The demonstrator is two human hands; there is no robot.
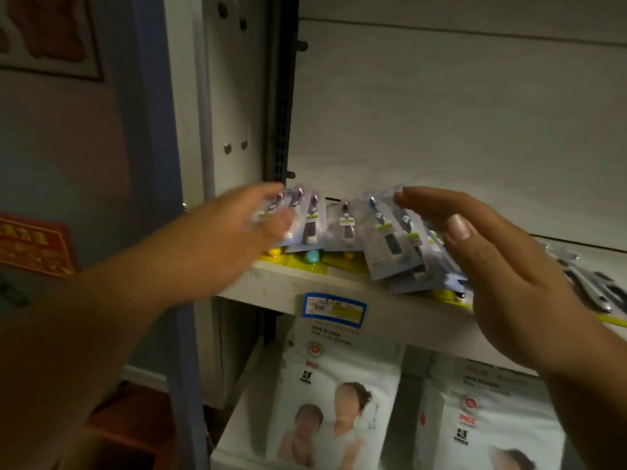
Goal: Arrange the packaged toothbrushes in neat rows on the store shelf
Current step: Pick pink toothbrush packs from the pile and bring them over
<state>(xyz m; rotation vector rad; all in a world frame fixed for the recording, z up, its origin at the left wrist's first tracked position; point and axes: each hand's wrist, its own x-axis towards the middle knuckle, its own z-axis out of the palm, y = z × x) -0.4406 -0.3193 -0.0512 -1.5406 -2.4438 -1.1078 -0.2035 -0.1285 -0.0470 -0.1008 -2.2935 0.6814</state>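
Several packaged toothbrushes lie side by side on the white shelf (pixel 288 286). Purple-handled packs (pixel 310 222) are at the left and dark blue ones (pixel 386 239) at the right, resting on yellow-backed packs (pixel 307 257) beneath. My left hand (pixel 237 225) is blurred and reaches over the leftmost purple packs, fingers touching them; whether it grips one is unclear. My right hand (pixel 488 252) is held flat and edge-on against the right side of the blue packs, fingers straight and together.
A blue price label (pixel 334 308) hangs on the shelf's front edge. White diaper bags (pixel 342 401) stand on the shelf below. Grey packaged items (pixel 590 286) lie at the far right. A dark slotted upright (pixel 281 130) bounds the shelf at the left.
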